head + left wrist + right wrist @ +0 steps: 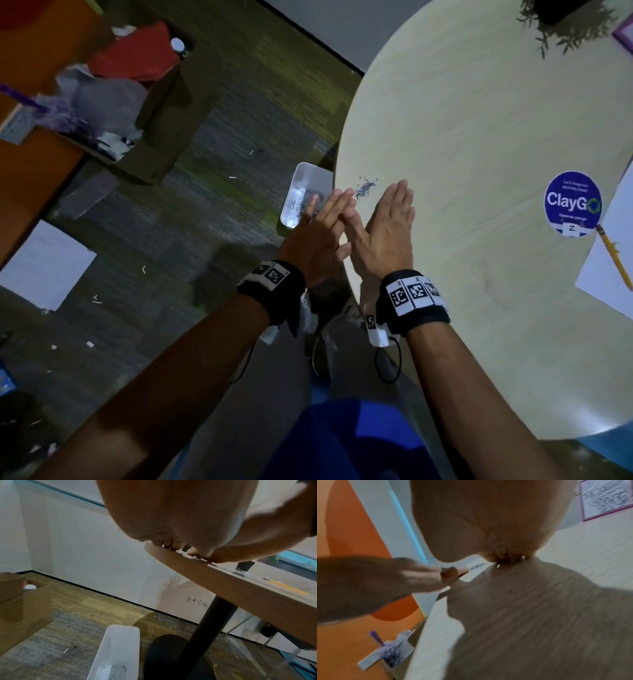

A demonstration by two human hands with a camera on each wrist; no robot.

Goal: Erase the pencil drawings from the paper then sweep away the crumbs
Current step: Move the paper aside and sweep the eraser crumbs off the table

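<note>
Crumbs (365, 187), a small dark scatter of eraser bits, lie on the pale round desk (479, 144) close to its left edge. The right hand (388, 228) lies flat on the desk just behind them, fingers straight and together, holding nothing; its fingertips (399, 190) sit just beside the pile on the right. The left hand (317, 238) is also flat and empty, fingers extended, at the rim of the desk just left of the crumbs, its fingers overlapping the thumb side of the right hand. From the left wrist view, the fingertips (171, 545) rest on the desk's edge.

Below the edge, on the carpeted floor (212, 144), a white plastic tray (303, 192) stands partly under the left hand, with dark specks lying in its bottom. The paper (606, 270) sits at the far right of the desk, well apart from the hands, and a yellow pencil (613, 255) lies across it. Next to the paper a round blue ClayGo sticker (572, 202) is stuck to the desk. Another white sheet (44, 265) lies on the floor to the left, and an open cardboard box (137, 102) of mixed clutter stands beyond it.
</note>
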